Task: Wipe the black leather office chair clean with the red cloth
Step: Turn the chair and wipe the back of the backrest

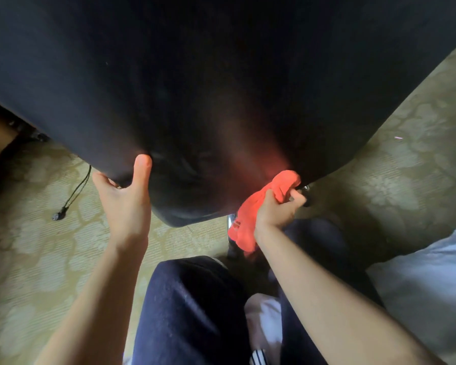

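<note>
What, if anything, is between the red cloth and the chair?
Nothing visible. The right hand grips the red cloth, whose top meets the lower edge of the chair; the left hand holds that edge further left.

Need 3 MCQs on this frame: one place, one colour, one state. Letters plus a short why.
1. Where is the red cloth?
A) flat on the carpet
B) at the black chair lower edge, on the person's right
C) draped over a knee

2. Colour of the cable on the carpet?
A) white
B) black
C) yellow

3. The left hand is:
A) gripping the chair's edge
B) hanging free
C) holding the cloth

Key: B, the right hand holds it bunched there; B, dark cord on pale floor; A, thumb on the leather, fingers round the edge.
</note>
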{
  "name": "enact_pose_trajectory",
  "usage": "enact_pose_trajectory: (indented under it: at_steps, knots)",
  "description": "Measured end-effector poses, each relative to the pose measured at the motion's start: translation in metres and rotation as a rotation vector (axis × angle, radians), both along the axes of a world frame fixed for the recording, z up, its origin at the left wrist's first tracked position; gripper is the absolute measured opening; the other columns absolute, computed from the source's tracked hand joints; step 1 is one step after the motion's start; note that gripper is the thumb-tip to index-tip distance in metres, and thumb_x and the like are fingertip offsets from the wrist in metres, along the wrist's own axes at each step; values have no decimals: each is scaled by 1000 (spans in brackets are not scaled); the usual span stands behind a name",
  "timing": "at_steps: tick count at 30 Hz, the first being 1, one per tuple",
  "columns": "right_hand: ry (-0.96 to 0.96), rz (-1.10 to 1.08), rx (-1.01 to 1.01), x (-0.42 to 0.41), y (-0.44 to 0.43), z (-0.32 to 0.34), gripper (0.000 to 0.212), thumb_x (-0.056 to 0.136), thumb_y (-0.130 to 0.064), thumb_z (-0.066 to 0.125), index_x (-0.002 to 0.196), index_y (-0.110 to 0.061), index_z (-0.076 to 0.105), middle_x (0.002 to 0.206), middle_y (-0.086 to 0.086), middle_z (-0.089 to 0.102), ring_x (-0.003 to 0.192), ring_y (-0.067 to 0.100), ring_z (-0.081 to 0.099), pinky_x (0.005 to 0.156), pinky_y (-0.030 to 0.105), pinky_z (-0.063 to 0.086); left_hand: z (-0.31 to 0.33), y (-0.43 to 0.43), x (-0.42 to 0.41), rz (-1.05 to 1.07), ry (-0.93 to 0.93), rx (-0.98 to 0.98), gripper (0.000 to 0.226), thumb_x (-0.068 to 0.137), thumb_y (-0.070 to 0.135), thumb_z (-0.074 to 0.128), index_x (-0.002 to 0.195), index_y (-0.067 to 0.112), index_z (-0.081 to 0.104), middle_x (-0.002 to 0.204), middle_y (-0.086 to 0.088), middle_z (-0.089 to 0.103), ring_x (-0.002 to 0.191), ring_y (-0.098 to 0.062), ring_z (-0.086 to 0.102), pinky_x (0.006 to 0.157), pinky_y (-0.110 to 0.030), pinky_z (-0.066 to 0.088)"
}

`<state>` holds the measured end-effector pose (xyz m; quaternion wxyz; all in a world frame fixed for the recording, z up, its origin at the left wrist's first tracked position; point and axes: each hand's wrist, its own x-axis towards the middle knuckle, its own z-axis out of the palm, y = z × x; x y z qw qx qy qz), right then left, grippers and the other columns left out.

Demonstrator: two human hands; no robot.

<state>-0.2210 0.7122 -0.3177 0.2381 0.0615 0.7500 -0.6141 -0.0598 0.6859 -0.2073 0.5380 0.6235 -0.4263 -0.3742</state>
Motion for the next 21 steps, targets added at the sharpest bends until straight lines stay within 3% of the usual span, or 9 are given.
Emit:
enact_pose_trajectory:
  at_steps: [4, 7, 8, 9, 11, 12, 13, 16, 21]
  knots:
    - [-70, 17, 147, -5, 0, -15, 34, 88, -7, 59, 121, -6, 49, 114, 14, 62, 106, 31, 60, 77, 22, 39, -2, -2, 1, 8, -1, -10, 30, 88, 31, 60, 108, 18, 41, 97, 12, 52, 74, 19, 53, 70, -3, 40]
    - [-315, 222, 173, -4, 4, -21, 34, 97, -15, 49, 131, -16, 42, 129, 11, 55, 111, 30, 59, 54, 20, 44, -5, -2, 1, 24, -11, 8, 29, 92, 27, 59, 111, 14, 40, 95, 13, 50, 71, 21, 52, 69, -3, 40]
    - [-356, 295, 188, -4, 5, -20, 36, 98, -16, 46, 133, -15, 41, 130, 10, 53, 111, 29, 59, 54, 19, 43, -5, -2, 1, 25, -12, 13, 29, 92, 27, 58, 110, 14, 40, 94, 13, 50, 70, 21, 52, 69, -3, 40]
    - [-304, 348, 271, -3, 5, -23, 30, 99, -17, 44, 129, -13, 43, 129, 10, 54, 108, 28, 59, 60, 21, 45, -6, -3, 1, 24, -13, 17, 29, 92, 27, 59, 110, 13, 40, 94, 13, 49, 70, 21, 52, 69, -3, 41]
    - [-250, 372, 411, 6, 6, -17, 10, 100, -20, 40, 99, -14, 48, 117, 9, 57, 99, 28, 58, 78, 28, 42, -7, -4, 2, 25, -13, 21, 30, 92, 27, 60, 109, 13, 40, 93, 13, 49, 69, 22, 52, 68, -3, 41]
    - [-272, 343, 428, 10, 7, -12, 10, 100, -21, 40, 95, -14, 46, 113, 12, 58, 97, 30, 58, 84, 31, 40, -8, -5, 2, 28, -12, 23, 30, 92, 27, 60, 108, 12, 40, 93, 13, 49, 68, 22, 51, 68, -3, 40]
    - [-243, 359, 428, 14, 8, -12, 11, 98, -21, 44, 103, -12, 44, 112, 13, 59, 98, 32, 59, 88, 34, 41, -8, -6, 2, 32, -12, 28, 30, 91, 27, 60, 108, 12, 40, 92, 13, 48, 67, 23, 50, 67, -2, 40]
    - [-180, 435, 336, 28, 12, -5, 40, 92, -17, 56, 125, -8, 36, 110, 16, 58, 104, 37, 60, 90, 36, 43, -10, -5, 2, 20, -22, 40, 33, 90, 30, 61, 109, 13, 40, 93, 14, 47, 66, 24, 49, 65, 0, 39]
    - [-91, 493, 198, 45, 15, 17, 31, 87, -23, 63, 107, -15, 41, 86, 1, 57, 92, 28, 61, 94, 39, 43, -1, -9, 11, -71, -58, 24, 49, 80, 40, 67, 113, 8, 50, 103, 5, 59, 81, 15, 57, 67, -1, 41]
